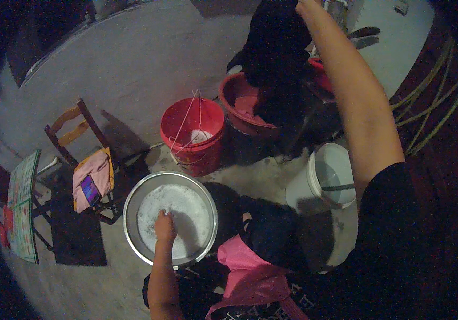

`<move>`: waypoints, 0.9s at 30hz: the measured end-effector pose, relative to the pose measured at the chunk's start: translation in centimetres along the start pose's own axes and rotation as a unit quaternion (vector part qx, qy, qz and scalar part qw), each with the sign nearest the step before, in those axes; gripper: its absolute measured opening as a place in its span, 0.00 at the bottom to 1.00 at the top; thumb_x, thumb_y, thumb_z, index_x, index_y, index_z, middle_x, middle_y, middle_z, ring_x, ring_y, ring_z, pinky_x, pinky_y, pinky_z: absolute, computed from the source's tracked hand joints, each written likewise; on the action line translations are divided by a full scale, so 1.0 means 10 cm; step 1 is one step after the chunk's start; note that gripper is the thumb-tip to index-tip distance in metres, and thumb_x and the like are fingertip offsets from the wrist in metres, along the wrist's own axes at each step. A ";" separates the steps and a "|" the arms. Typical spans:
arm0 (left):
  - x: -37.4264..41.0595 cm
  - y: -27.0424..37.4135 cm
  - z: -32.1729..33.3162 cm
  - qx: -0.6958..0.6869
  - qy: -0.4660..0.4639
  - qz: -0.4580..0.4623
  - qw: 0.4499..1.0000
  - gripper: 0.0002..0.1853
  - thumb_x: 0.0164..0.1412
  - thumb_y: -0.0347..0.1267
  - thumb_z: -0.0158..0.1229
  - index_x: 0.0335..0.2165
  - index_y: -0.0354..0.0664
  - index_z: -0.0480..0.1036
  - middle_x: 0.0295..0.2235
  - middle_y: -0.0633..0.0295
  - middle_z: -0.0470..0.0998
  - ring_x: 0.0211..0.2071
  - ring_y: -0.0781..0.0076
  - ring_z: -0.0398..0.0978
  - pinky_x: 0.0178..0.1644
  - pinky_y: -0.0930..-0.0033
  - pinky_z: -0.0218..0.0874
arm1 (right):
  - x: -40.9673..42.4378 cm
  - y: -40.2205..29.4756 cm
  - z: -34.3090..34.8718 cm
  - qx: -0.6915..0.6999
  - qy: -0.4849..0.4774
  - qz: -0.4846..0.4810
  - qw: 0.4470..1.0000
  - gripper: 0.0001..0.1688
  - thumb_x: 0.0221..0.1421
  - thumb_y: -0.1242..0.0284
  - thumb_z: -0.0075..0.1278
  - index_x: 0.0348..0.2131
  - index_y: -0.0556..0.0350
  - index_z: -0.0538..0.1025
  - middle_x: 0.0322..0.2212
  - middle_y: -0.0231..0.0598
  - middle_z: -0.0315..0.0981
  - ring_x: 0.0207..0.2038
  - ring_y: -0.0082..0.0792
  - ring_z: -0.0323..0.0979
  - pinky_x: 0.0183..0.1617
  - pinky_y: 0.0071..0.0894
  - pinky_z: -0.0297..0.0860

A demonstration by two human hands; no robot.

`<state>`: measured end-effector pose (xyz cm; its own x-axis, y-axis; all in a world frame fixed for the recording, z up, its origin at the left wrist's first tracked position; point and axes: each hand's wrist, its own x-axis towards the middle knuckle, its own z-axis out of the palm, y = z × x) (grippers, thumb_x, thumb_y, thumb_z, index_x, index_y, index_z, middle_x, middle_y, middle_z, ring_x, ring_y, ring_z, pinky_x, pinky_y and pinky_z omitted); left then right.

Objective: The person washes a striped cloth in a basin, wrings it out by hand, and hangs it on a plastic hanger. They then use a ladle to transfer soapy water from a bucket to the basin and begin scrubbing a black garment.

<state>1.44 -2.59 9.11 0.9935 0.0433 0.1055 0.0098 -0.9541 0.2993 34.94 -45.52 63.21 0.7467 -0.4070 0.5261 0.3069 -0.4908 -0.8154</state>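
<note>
My left hand (pixel 166 227) is over a round metal basin (pixel 130 236) of foamy water (pixel 189 200), its fingers curled near the suds. Whether it grips anything is unclear. My right forearm (pixel 359 96) reaches up past the top edge, which cuts off most of the hand. Beside that wrist is a large black shape (pixel 279 44), possibly cloth. It covers part of a red plastic basin (pixel 229 94), and its link to my hand cannot be made out. Pink fabric (pixel 249 276) lies across my lap.
Behind the metal basin stands a red bucket (pixel 197 158) with white material inside. A white bucket (pixel 301 192) is at the right, near a coiled hose (pixel 429 100). Leftward are a wooden chair (pixel 75 128), a phone (pixel 90 190) on pink cloth (pixel 97 168), and a patterned folding panel (pixel 23 208).
</note>
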 end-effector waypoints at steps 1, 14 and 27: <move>0.01 0.03 -0.03 0.013 -0.025 -0.003 1.000 0.13 0.44 0.29 0.52 0.33 0.39 0.70 0.36 0.47 0.68 0.31 0.51 0.70 0.35 0.57 0.62 | 0.01 -0.02 0.00 0.004 0.001 0.001 1.000 0.15 0.54 0.65 0.39 0.33 0.59 0.69 0.23 0.36 0.61 0.23 0.31 0.56 0.26 0.33 0.57; 0.17 0.39 -0.35 -0.135 0.042 0.024 0.990 0.30 0.40 0.21 0.50 0.47 0.46 0.60 0.48 0.48 0.58 0.39 0.51 0.68 0.42 0.60 0.61 | -0.17 -0.60 -0.28 0.094 -0.312 -0.318 0.890 0.19 0.52 0.64 0.44 0.37 0.61 0.70 0.28 0.40 0.68 0.29 0.34 0.66 0.33 0.32 0.63; 0.09 0.50 -1.20 -0.862 0.012 -0.049 0.504 0.31 0.49 0.37 0.55 0.50 0.39 0.56 0.48 0.59 0.61 0.44 0.67 0.63 0.46 0.68 0.57 | -2.59 -0.93 0.63 0.324 -0.529 0.156 0.769 0.14 0.50 0.69 0.44 0.34 0.60 0.72 0.32 0.40 0.71 0.33 0.31 0.70 0.39 0.31 0.68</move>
<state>0.98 -3.77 22.09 0.9960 0.0874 0.0160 -0.0748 0.7282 0.6813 16.46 -25.58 55.70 0.8010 0.5946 0.0696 -0.0099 0.1295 -0.9915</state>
